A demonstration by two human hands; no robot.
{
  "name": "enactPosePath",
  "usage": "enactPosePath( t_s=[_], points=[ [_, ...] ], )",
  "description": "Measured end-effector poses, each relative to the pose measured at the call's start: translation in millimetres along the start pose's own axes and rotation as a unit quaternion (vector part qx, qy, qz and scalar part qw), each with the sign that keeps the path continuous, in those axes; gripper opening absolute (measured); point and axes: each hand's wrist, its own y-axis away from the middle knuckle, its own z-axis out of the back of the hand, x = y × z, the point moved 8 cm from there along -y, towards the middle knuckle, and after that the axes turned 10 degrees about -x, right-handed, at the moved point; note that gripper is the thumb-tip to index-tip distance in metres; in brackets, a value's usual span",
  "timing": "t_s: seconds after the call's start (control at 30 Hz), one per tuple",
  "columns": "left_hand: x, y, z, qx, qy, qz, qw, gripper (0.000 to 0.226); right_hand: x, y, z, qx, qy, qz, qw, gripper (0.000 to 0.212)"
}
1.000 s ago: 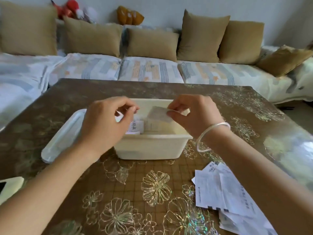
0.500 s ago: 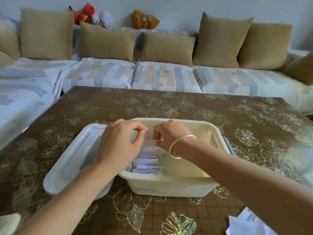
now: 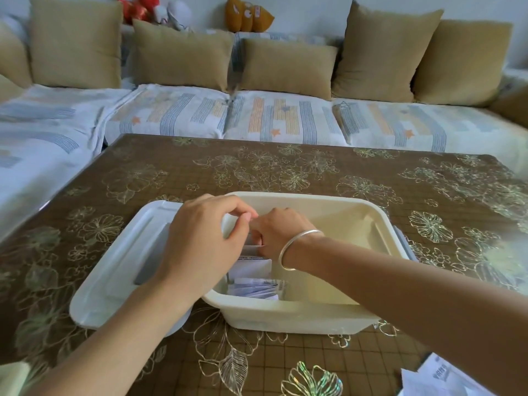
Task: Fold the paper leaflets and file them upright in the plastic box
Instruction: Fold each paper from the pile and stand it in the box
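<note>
A cream plastic box (image 3: pixel 300 315) stands open on the table in front of me. Both hands reach into its left end. My right hand (image 3: pixel 281 234), with a silver bangle on the wrist, pinches the top of a folded white leaflet (image 3: pixel 254 265) that stands upright inside the box. My left hand (image 3: pixel 200 244) hovers over the box's left rim with curled fingers, its fingertips meeting the right hand at the leaflet's top; its grip is partly hidden. Several folded leaflets (image 3: pixel 255 288) stand packed near the box's front left corner.
The box's white lid (image 3: pixel 114 270) lies flat just left of the box. Loose unfolded leaflets (image 3: pixel 437 378) lie at the table's bottom right corner. A brown floral tablecloth (image 3: pixel 314 167) covers the table; a sofa with cushions (image 3: pixel 285 67) runs behind it.
My view has tilted closer over the box. Both hands have lowered the folded leaflet from above the rim down into the box's left end beside the filed ones.
</note>
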Motion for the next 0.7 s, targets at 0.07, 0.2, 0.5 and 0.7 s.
enactPosePath(
  t_s=[0.07, 0.2, 0.5, 0.7],
  points=[
    [-1, 0, 2, -0.008, -0.002, -0.003, 1.000, 0.015, -4, 1, 4, 0.008, -0.026, -0.005, 1.000, 0.009],
    [-4, -1, 6, -0.033, 0.011, -0.021, 0.999, 0.015, -17, 9, 26, -0.016, -0.065, -0.029, 0.997, 0.017],
    [-47, 17, 24, -0.053, 0.066, -0.024, 0.996, 0.016, -57, 115, 98, -0.206, -0.247, -0.093, 0.942, 0.016],
    [-141, 78, -4, -0.024, 0.077, -0.145, 0.986, 0.016, -104, 250, 92, -0.341, -0.311, -0.203, 0.864, 0.016]
  ],
)
